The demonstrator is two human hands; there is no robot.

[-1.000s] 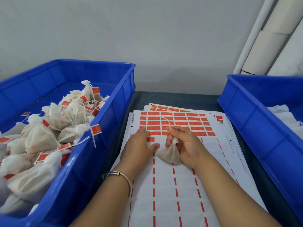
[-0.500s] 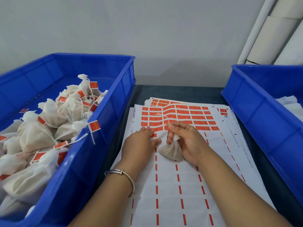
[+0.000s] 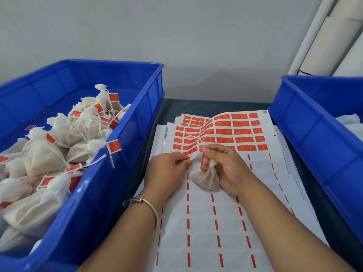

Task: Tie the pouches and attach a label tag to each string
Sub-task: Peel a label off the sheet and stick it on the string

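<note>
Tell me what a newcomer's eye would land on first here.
Probably the orange label sheet at centre, its near-left corner lifting where the left hand pinches a label. Beside it, the right hand grips a small white pouch by its neck, string trailing up. At left, the big blue bin holds a heap of tagged pouches.

The left blue crate (image 3: 125, 146) is cut by the picture's left and bottom edges, so its near corner does not show. The right blue crate (image 3: 314, 138) is cut at 3 o'clock, and only a corner of the white cloth (image 3: 349, 122) inside it shows. The print on the orange label tags (image 3: 243, 132) is too small to read. The left hand (image 3: 167, 169) covers its own fingertips and the label at the sheet's lifted edge. The right hand (image 3: 225, 165) hides the neck of the pouch (image 3: 206, 179). The rolls (image 3: 324, 36) at 1 o'clock are cut off.
</note>
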